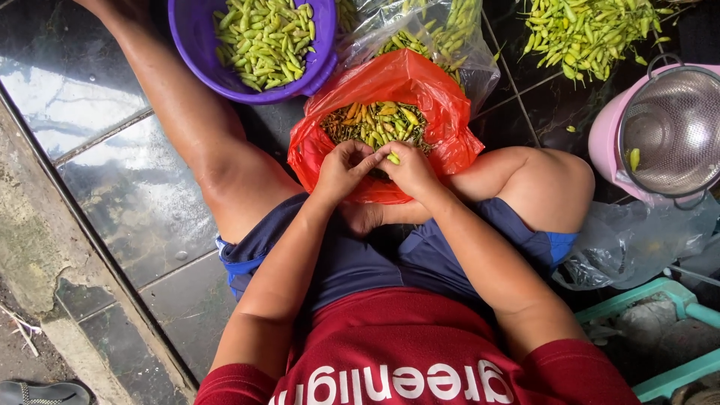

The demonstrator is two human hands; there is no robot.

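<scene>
I sit on a dark tiled floor with a red plastic bag (442, 112) of green, yellow and orange chili peppers between my legs. My left hand (341, 171) and my right hand (411, 171) meet over the bag's near edge. Together they pinch one small green chili (393, 157), fingertips touching at its end. The loose chilies in the bag (375, 124) lie just beyond my fingers.
A purple bowl (196, 45) full of green chilies stands at the back left. A clear bag of chilies (439, 34) lies behind the red one, and a loose chili pile (585, 34) at the back right. A pink bucket with a metal strainer (675, 131) is at right.
</scene>
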